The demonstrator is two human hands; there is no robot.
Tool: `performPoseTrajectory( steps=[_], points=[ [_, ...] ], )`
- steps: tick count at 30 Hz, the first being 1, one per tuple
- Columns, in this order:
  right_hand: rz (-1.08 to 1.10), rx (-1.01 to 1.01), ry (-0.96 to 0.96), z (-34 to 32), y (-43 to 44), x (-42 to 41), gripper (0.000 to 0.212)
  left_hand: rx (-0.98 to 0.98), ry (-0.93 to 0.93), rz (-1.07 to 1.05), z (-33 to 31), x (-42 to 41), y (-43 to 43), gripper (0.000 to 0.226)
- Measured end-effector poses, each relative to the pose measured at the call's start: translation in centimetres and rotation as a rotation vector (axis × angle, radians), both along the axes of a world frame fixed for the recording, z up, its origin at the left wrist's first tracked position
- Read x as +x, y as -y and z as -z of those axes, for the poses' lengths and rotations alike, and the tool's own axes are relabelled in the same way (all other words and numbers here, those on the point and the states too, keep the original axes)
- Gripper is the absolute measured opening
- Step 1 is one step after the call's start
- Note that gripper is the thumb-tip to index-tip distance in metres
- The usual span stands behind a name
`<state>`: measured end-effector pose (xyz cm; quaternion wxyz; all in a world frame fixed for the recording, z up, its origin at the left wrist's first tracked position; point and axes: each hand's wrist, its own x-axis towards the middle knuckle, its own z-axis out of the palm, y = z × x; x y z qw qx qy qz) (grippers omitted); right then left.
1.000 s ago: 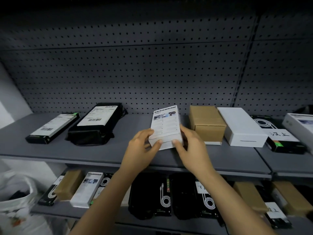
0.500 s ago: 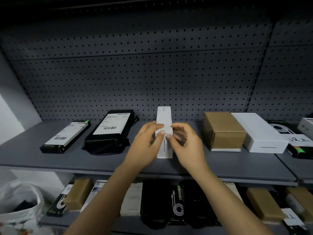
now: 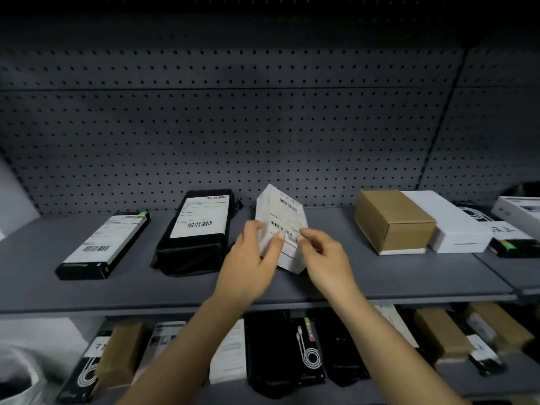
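So both hands are on the flat white cardboard box (image 3: 282, 226) with barcode stickers, right in the middle of the grey metal shelf (image 3: 380, 276). It's tipped up at an angle, sticker face toward the camera, top corner leaning back toward the grey pegboard panel (image 3: 263, 127). Its bottom corner is down at shelf level, but I honestly can't tell if it's touching the shelf or just off it.

The left hand (image 3: 248, 264) grips the box's left edge: thumb laid across the sticker face, the other fingers curled round behind. The right hand (image 3: 327, 261) pinches the right edge between thumb and fingertips, down near the lower barcode.

Neighbours on the same shelf: just left of the box lies a black soft pouch (image 3: 195, 232) with a big white shipping label. Further left there's a slim black box (image 3: 105, 247) with a white label and a green tab at its far end. Over to the right, well apart from the hands, a brown cardboard box (image 3: 394, 220) sits touching a long white box (image 3: 447, 223) on its right side.

Underneath, the lower shelf (image 3: 455, 378) holds a row of stuff, including black packs (image 3: 309, 352) with a white coiled cable printed on them. That part is pretty blurry though.
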<state>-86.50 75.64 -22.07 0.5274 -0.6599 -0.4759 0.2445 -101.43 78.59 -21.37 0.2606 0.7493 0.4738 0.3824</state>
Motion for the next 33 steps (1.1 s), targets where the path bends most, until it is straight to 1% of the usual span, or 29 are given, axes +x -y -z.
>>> performPoseTrajectory(
  steps=[2,4,9,13,15,17,20,23,25,26,28,31,33],
  points=[
    [0.075,0.040,-0.004,0.0,0.6,0.0,0.026,-0.040,0.024,0.040,0.5,0.0,0.3,0.039],
    [0.098,0.054,0.011,0.1,1.2,0.4,0.027,-0.047,0.027,0.074,1.0,0.2,0.4,0.036],
    [0.138,0.032,0.041,0.4,2.2,0.8,0.024,-0.052,-0.052,0.109,1.6,0.8,0.5,0.036],
    [0.139,-0.037,-0.011,0.4,2.7,0.8,0.009,-0.093,-0.052,0.121,1.7,1.1,0.0,0.043],
    [0.126,-0.082,0.021,0.3,3.0,0.6,0.021,-0.113,-0.034,0.144,1.8,1.4,-0.1,0.046],
    [0.130,-0.086,0.035,0.2,3.1,0.5,0.026,-0.129,0.028,0.168,2.2,1.8,-0.1,0.043],
    [0.143,-0.044,0.014,0.3,3.2,0.4,0.022,-0.141,0.182,0.199,2.6,2.3,0.1,0.044],
    [0.126,0.061,-0.065,0.2,3.5,0.3,0.026,-0.128,0.306,0.202,2.2,2.8,0.4,0.049],
    [0.109,0.156,-0.107,0.0,3.7,0.3,0.032,-0.136,0.424,0.232,1.7,3.1,0.5,0.039],
    [0.109,0.197,-0.114,-0.2,3.8,0.4,0.034,-0.139,0.488,0.252,1.5,3.3,0.5,0.033],
    [0.105,0.269,-0.110,-0.5,3.9,0.7,0.038,-0.140,0.598,0.274,1.2,3.6,0.5,0.030],
    [0.078,0.335,-0.104,-0.9,4.1,1.6,0.041,-0.124,0.714,0.277,0.9,4.4,0.8,0.034],
    [0.054,0.364,-0.098,-1.3,4.3,2.3,0.042,-0.123,0.748,0.281,0.8,5.0,1.3,0.035]
  ],
)
